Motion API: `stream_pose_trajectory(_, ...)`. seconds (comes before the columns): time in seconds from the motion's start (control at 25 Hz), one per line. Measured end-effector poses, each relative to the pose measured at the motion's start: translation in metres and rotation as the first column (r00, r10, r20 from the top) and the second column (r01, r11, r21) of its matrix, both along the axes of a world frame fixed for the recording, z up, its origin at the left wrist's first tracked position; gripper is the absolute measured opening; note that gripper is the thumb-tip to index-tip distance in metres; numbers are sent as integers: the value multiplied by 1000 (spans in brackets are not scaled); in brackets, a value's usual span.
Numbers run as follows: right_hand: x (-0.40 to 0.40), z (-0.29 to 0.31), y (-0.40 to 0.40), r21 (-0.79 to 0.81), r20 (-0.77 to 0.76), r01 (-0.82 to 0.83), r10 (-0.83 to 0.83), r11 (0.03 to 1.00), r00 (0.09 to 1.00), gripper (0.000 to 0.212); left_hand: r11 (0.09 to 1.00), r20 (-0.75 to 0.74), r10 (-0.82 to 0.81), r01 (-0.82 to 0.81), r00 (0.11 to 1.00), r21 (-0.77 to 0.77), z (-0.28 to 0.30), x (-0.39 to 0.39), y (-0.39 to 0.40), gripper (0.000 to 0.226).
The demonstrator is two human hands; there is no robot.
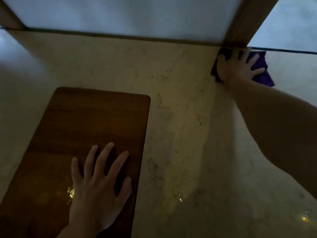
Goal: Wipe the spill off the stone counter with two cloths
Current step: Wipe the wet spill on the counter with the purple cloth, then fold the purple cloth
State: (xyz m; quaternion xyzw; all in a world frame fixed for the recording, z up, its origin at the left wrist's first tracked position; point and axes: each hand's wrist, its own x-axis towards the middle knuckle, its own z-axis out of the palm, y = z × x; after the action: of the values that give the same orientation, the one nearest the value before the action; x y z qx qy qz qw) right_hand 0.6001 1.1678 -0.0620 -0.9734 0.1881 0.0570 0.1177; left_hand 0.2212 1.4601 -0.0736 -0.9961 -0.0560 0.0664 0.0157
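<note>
Both your hands are flat, fingers spread, gripping nothing. Your left hand (100, 179) presses palm-down on the wooden board (89, 134), near its right edge. Your right hand (237, 66) reaches far right and lies splayed on the purple cloth (262, 73), pinning it to the stone counter (180, 117) at the window frame (247, 23). Only one cloth shows.

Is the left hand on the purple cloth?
No, the left hand lies flat on the wooden board; the right hand presses the cloth.
</note>
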Motion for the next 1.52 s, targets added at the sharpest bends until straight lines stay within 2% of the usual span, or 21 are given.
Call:
stream_pose_trajectory(0.16,1,1,5,-3,22,-190,190,982,981,67,999,-7,11,-12,1000,-47,6,-3,-2,59)
stream_pose_trajectory(0.28,-29,1,-2,-43,44,-423,425,905,904,65,998,-12,20,-21,1000,-66,6,-3,-4,59)
stream_pose_trajectory(0.36,-63,2,-2,-80,30,-513,516,855,856,63,995,-9,42,-43,999,-93,7,-1,-3,61)
stream_pose_trajectory(0.68,-260,5,1,-74,-34,-564,563,822,826,63,986,53,73,-64,996,-156,9,-9,-5,52)
stream_pose_trajectory(0.84,-385,6,-3,-78,-75,-611,607,788,791,64,963,134,99,-61,986,-262,18,-65,-19,53)
stream_pose_trajectory(0.96,-470,12,-4,-21,-99,-597,592,802,800,65,951,176,89,-31,980,-309,31,-128,-36,53)
stream_pose_trajectory(1.12,-582,12,4,-6,-80,-565,563,825,823,66,918,299,-47,159,953,-363,42,-214,-74,45)
stream_pose_trajectory(1.2,-628,14,10,-18,-82,-518,515,855,853,67,905,364,-150,276,919,-323,41,-259,-99,40)
stream_pose_trajectory(1.36,-677,14,11,-39,-137,-508,499,861,856,67,883,248,-235,313,940,-350,38,-310,-145,40)
stream_pose_trajectory(1.52,-687,23,4,54,-210,-480,480,876,852,73,916,137,-232,264,963,-302,46,-312,-157,46)
